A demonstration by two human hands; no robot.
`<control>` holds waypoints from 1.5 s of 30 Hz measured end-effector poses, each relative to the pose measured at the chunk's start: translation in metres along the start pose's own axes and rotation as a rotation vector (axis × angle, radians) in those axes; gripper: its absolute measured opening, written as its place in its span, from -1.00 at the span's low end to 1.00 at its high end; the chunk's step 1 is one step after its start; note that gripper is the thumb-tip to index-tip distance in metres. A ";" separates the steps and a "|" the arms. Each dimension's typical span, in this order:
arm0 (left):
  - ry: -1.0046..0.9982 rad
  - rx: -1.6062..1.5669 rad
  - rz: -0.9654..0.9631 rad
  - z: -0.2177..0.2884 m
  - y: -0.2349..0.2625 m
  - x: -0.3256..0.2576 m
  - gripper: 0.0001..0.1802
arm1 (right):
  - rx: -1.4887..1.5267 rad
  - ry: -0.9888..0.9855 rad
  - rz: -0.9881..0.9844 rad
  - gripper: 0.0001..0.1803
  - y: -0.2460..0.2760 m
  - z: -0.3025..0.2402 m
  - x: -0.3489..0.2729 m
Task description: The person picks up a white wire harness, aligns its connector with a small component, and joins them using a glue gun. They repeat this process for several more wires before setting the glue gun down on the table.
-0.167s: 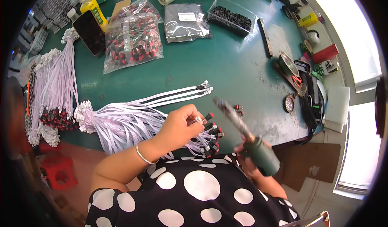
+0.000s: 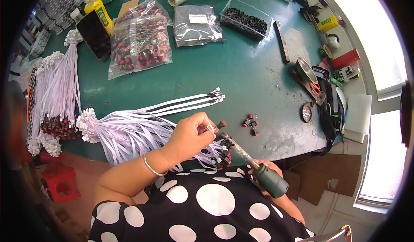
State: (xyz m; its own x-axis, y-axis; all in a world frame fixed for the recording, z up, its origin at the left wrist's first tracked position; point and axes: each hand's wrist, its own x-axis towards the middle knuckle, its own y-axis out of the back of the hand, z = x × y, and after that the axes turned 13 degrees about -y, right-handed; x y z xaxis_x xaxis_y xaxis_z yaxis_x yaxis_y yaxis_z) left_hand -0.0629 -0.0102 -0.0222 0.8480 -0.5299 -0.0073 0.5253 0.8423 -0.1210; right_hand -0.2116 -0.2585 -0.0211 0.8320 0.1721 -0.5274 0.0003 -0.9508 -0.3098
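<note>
With the left hand (image 2: 186,135) pinching the red switch (image 2: 221,124), the right hand (image 2: 269,173) gripping the soldering iron (image 2: 258,169) should touch its tip steadily.

The green-handled soldering iron (image 2: 263,173) in the right hand (image 2: 267,173) now lies lower toward the centre bottom; its tip has come under the left hand (image 2: 189,136) near the red-black connectors (image 2: 222,149)
</note>
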 end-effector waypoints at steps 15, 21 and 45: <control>-0.010 0.118 -0.007 -0.003 -0.003 0.000 -0.92 | -0.400 0.313 0.162 -0.64 0.004 0.021 0.005; -0.023 0.134 -0.013 -0.002 -0.003 0.001 -0.92 | -0.537 0.450 0.226 -0.67 0.004 0.027 0.010; 0.064 -0.261 -0.046 0.016 0.000 -0.006 -0.90 | -0.077 0.117 0.225 -0.79 -0.071 -0.050 0.075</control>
State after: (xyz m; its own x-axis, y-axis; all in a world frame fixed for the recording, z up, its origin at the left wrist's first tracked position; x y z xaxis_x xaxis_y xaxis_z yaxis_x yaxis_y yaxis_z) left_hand -0.0667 -0.0056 -0.0061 0.8130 -0.5794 -0.0574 0.5205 0.7674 -0.3744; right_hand -0.1217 -0.1906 0.0008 0.8743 -0.0728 -0.4799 -0.1534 -0.9794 -0.1310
